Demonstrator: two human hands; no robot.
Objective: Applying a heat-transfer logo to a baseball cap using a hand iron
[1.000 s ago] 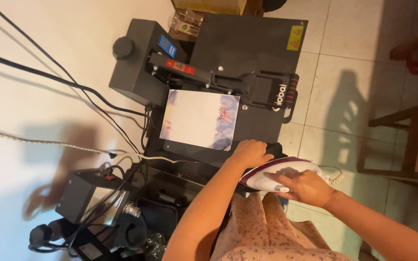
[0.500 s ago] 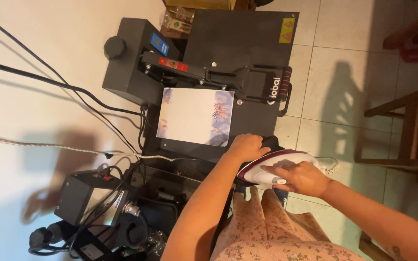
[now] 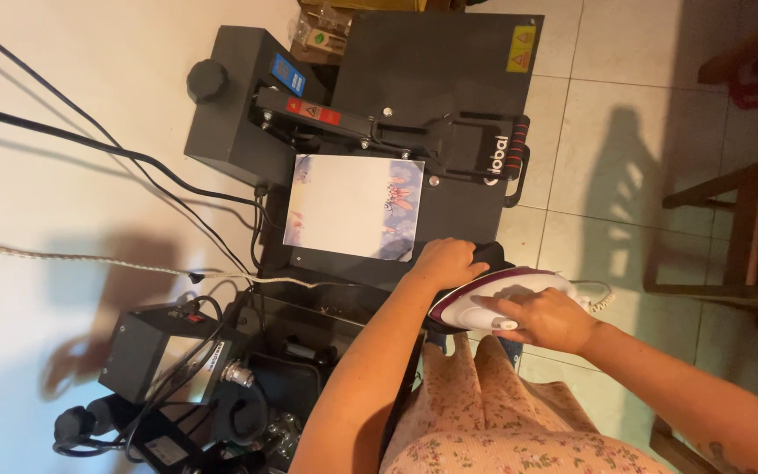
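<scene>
We see our right hand (image 3: pixel 544 318) at the lower right of the frame, closed over the top of a white and purple iron (image 3: pixel 495 298), fingers wrapped on its handle. The iron sits just right of the middle of the frame, at the lower right corner of the heat press (image 3: pixel 449 79), and its coiled cord (image 3: pixel 603 297) trails off to the right over the tiled floor (image 3: pixel 607 158). Our left hand (image 3: pixel 445 262) lies just beside the iron on its upper left, pressed down on a piece of black cloth (image 3: pixel 493 255) at the edge of the press; the fingers are curled, but we cannot tell whether they grip the cloth or only hold it flat. A printed sheet (image 3: pixel 353 206), pale with small pink figures, rests flat on the lower plate of the press, left of the left hand. Black cables (image 3: pixel 89 145) cross the pale surface at the upper left, and a black box (image 3: pixel 146 351) with wires sits at the lower left. A wooden chair (image 3: pixel 739 228) stands at the right edge.
</scene>
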